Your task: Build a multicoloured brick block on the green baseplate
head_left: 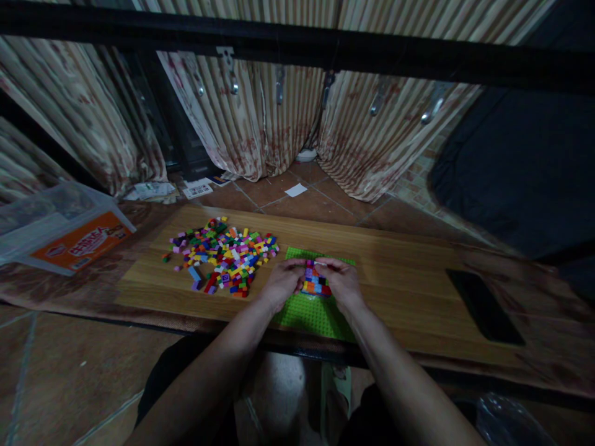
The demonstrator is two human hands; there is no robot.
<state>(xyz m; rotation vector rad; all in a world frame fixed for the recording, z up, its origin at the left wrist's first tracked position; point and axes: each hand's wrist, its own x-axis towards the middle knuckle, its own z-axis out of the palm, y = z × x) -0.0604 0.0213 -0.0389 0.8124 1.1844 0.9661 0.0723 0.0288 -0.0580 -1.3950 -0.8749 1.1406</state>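
A patch of joined, multicoloured toy bricks [317,285] sits on a green studded baseplate [316,319]. My left hand [282,282] is at the patch's left edge, its fingers curled in and closed against the bricks. From the other side, my right hand [343,282] reaches over the patch's upper right, thumb and fingers pinched together at its far edge. Something small and pale shows at those right fingertips, too small to name surely. My fingers hide part of the patch. Left of the baseplate lies a wide heap of loose toy bricks [227,251] in many colours.
A wooden board [400,297] lies under everything on a cloth-covered bench. A black phone-like slab [484,306] rests at its right. On the left stands a clear plastic box [60,229] with an orange label. Behind are striped curtains [260,124] and a dark bar [297,46].
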